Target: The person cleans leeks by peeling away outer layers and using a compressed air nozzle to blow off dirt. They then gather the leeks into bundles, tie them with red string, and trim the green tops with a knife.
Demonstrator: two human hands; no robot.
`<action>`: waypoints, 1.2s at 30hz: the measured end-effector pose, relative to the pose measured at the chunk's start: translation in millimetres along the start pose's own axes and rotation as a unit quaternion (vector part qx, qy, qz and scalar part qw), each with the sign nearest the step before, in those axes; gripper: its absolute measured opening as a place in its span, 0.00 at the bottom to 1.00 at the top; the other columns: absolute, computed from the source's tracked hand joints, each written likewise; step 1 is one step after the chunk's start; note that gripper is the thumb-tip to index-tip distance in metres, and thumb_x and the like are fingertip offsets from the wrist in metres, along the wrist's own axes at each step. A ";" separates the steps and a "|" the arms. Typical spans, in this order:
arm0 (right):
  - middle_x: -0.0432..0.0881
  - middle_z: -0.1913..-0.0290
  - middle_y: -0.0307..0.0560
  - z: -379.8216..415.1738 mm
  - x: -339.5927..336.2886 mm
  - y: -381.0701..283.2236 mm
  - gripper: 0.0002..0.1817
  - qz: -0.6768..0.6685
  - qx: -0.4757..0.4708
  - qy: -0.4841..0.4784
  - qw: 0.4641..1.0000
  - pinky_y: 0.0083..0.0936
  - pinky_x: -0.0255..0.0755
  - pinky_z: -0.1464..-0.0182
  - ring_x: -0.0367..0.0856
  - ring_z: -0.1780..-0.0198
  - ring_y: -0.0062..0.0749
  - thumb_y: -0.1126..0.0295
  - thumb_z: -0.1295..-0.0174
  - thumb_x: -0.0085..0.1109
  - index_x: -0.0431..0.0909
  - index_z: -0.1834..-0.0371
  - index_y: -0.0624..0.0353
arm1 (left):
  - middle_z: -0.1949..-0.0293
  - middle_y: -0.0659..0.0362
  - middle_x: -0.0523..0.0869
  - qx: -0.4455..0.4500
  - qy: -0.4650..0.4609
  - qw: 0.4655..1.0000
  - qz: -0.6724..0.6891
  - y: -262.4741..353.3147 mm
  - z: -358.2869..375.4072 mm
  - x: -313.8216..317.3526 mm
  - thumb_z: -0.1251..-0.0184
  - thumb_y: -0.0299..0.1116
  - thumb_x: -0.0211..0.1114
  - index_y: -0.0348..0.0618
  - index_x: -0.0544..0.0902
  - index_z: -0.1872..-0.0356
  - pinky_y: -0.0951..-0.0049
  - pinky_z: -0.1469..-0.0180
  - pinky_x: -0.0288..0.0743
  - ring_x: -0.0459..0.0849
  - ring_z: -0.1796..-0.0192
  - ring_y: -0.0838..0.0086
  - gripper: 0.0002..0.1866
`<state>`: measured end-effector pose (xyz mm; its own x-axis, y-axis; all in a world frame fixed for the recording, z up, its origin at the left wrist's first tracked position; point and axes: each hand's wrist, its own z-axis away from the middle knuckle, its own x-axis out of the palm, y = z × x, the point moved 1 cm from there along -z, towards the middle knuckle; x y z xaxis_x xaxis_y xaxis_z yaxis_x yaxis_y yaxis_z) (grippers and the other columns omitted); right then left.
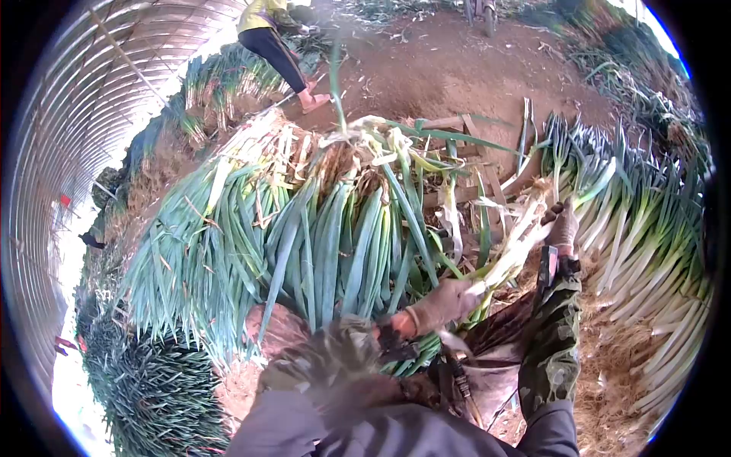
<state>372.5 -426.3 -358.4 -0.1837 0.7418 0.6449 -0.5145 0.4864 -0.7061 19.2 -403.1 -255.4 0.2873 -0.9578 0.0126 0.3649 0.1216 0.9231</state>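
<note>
My left hand (449, 303), in a dirty light glove, is closed round the lower part of a few long green onions (516, 251). Their pale stalks slant up and to the right. At the upper end of these stalks is my right hand (562, 228), also gloved, its fingers curled against them. A green leaf end (598, 181) sticks out just beyond that hand, and I cannot make out which stalk it belongs to. In front of me lies a wide heap of untrimmed green onions (335, 236), leaves toward me. On my right, cleaned green onions (628, 236) lie in a long row, white stalks and roots toward me.
Wooden slats (487, 186) show behind the heap. Bundled dark green leaves (160, 388) stand at the lower left. A person (270, 46) bends over at the back left on the bare soil (442, 68). A curved ribbed tunnel roof (91, 99) rises at the left.
</note>
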 end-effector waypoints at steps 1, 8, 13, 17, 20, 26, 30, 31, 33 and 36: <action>0.68 0.78 0.32 -7.1 -4.2 -0.2 0.21 0.020 -0.010 0.003 1.000 0.25 0.65 0.80 0.66 0.83 0.24 0.46 0.27 0.58 0.68 0.67 0.49 | 0.73 0.66 0.75 -0.026 -0.028 0.997 -0.067 12.3 16.5 -3.2 0.21 0.28 0.55 0.32 0.77 0.49 0.80 0.71 0.78 0.75 0.75 0.80 0.10; 0.68 0.79 0.34 -31.6 -40.2 -6.2 0.23 0.013 -0.017 0.037 0.999 0.28 0.66 0.83 0.67 0.84 0.26 0.44 0.27 0.57 0.69 0.70 0.51 | 0.76 0.62 0.80 0.109 -0.026 0.670 -0.734 1.4 129.1 -132.4 0.33 0.29 0.60 0.49 0.79 0.63 0.65 0.77 0.78 0.81 0.78 0.68 0.01; 0.79 0.71 0.37 46.6 19.1 0.4 0.25 0.040 0.008 -0.200 0.979 0.29 0.74 0.69 0.76 0.73 0.30 0.44 0.28 0.57 0.80 0.50 0.57 | 0.41 0.46 0.74 -0.056 0.525 0.309 -0.791 100.5 113.7 -229.6 0.42 0.42 0.70 0.44 0.67 0.30 0.53 0.43 0.75 0.73 0.35 0.51 0.39; 0.80 0.72 0.40 7.6 -3.8 34.7 0.36 0.300 -0.016 0.056 0.952 0.33 0.71 0.70 0.75 0.73 0.30 0.29 0.36 0.57 0.83 0.61 0.57 | 0.31 0.45 0.74 0.246 0.205 0.684 -0.655 64.0 65.5 -147.3 0.53 0.42 0.80 0.52 0.58 0.20 0.59 0.42 0.80 0.81 0.40 0.51 0.56; 0.76 0.77 0.40 31.1 28.6 38.0 0.34 0.165 -0.024 0.060 0.984 0.34 0.70 0.74 0.72 0.78 0.32 0.30 0.34 0.54 0.79 0.69 0.55 | 0.41 0.53 0.79 0.246 0.106 0.729 -0.630 25.0 40.2 -87.8 0.49 0.46 0.77 0.54 0.63 0.22 0.64 0.58 0.81 0.83 0.67 0.60 0.50; 0.76 0.75 0.41 7.1 15.3 55.5 0.25 0.188 -0.031 0.015 0.982 0.33 0.75 0.70 0.74 0.77 0.30 0.43 0.26 0.53 0.76 0.67 0.55 | 0.72 0.59 0.78 0.433 0.200 0.673 -0.565 -17.8 17.9 -36.8 0.33 0.31 0.63 0.46 0.85 0.47 0.67 0.78 0.65 0.73 0.80 0.70 0.14; 0.76 0.74 0.40 64.6 40.9 47.4 0.14 0.228 -0.097 -0.023 0.968 0.32 0.73 0.69 0.76 0.74 0.31 0.55 0.27 0.56 0.76 0.61 0.54 | 0.71 0.60 0.79 0.435 0.109 0.665 -0.597 6.2 47.0 -7.3 0.36 0.29 0.61 0.42 0.84 0.56 0.66 0.77 0.64 0.73 0.79 0.69 0.10; 0.75 0.75 0.40 62.9 43.8 53.9 0.14 0.191 -0.050 -0.023 0.980 0.32 0.72 0.72 0.75 0.76 0.31 0.54 0.27 0.56 0.76 0.61 0.53 | 0.69 0.60 0.80 0.415 0.081 0.658 -0.623 11.6 57.6 1.0 0.39 0.30 0.64 0.43 0.83 0.54 0.64 0.75 0.68 0.75 0.77 0.67 0.13; 0.74 0.77 0.39 60.3 52.1 59.9 0.16 0.135 0.026 -0.021 0.990 0.32 0.71 0.76 0.74 0.79 0.31 0.51 0.27 0.55 0.74 0.61 0.52 | 0.72 0.61 0.78 0.416 0.008 0.665 -0.620 21.9 80.0 7.2 0.41 0.31 0.67 0.45 0.83 0.53 0.65 0.76 0.66 0.72 0.79 0.68 0.14; 0.72 0.80 0.38 53.0 54.6 39.1 0.18 0.097 -0.008 0.017 0.995 0.31 0.70 0.81 0.73 0.83 0.30 0.48 0.27 0.55 0.71 0.62 0.51 | 0.76 0.63 0.80 0.420 -0.110 0.777 -0.456 -0.5 110.1 -4.5 0.42 0.32 0.72 0.48 0.85 0.60 0.68 0.77 0.70 0.78 0.79 0.70 0.10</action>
<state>298.0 -391.3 -335.3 -0.2500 0.8376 0.4858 -0.4590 0.3392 -0.8211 -79.8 -427.6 -213.6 0.0572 -0.5781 -0.8140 -0.4058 -0.7584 0.5100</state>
